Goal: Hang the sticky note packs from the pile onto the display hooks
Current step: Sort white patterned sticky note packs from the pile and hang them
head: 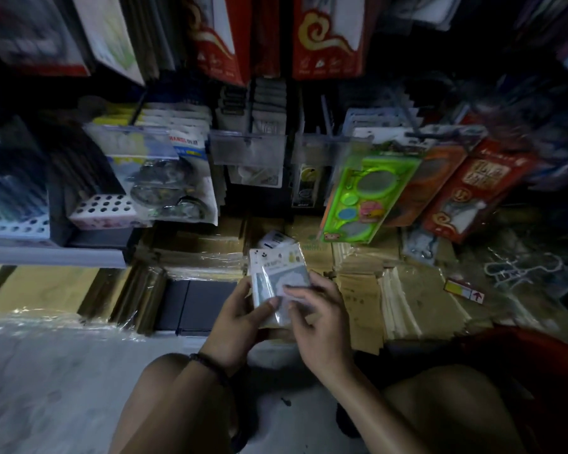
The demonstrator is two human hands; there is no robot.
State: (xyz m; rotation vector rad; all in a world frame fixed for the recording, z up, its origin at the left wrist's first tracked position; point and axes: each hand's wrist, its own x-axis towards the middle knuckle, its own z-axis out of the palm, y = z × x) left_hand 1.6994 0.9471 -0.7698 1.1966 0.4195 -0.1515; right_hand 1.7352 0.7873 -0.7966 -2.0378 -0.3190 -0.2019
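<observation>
Stack of clear-wrapped white sticky note packs (277,270) held between left hand (240,322) and right hand (318,317), each grip pinching the stack's lower half.

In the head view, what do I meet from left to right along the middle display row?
White box with round holes → clear bag of metal rings → clear plastic label flap → bright green plastic stencil pack → red cardboard pack with pale lettering.

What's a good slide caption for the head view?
Left hand and right hand grip sticky note packs before stocked display hooks.
</observation>
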